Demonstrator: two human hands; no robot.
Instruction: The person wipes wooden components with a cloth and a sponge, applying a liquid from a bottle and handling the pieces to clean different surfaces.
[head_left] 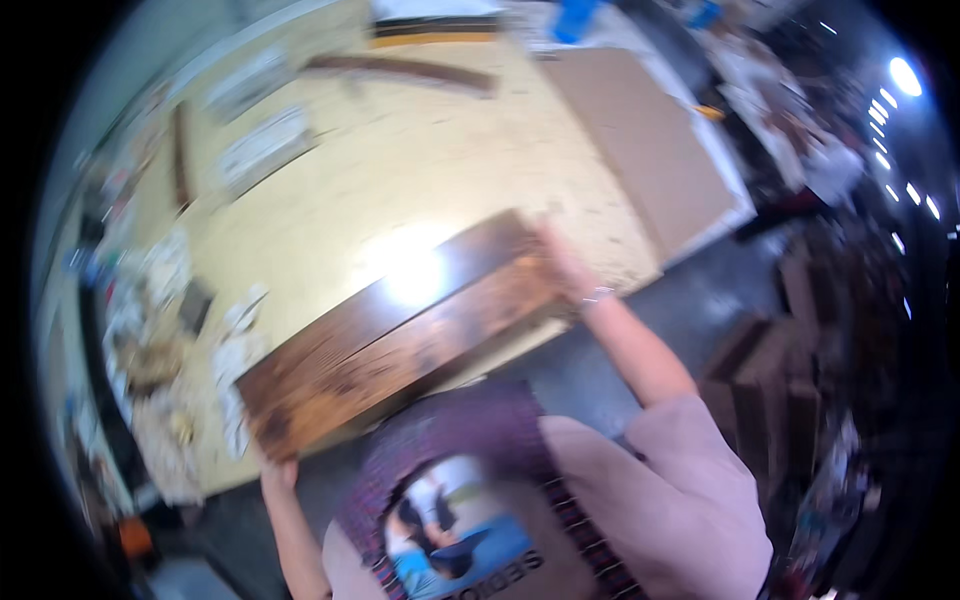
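A long, dark-brown stained wooden board (440, 325) with a lengthwise seam lies slantwise before me, over the table's near edge. Glare whitens its upper middle. My left hand (275, 467) grips the near left end; most of its fingers are hidden beneath the wood. At the far right end, my right hand (562, 262) is closed round the short edge, a bracelet at its wrist. The picture is blurred, and I cannot tell whether the wood is one solid piece or two joined together.
The pale yellow table (400, 175) carries two wrapped white blocks, narrow brown strips (400, 70) and a brown cardboard sheet (640, 140). Crumpled paper and rags (160, 370) litter its left side. Stacked brown pieces (770, 385) stand on the right. Another person (830, 165) is at the far right.
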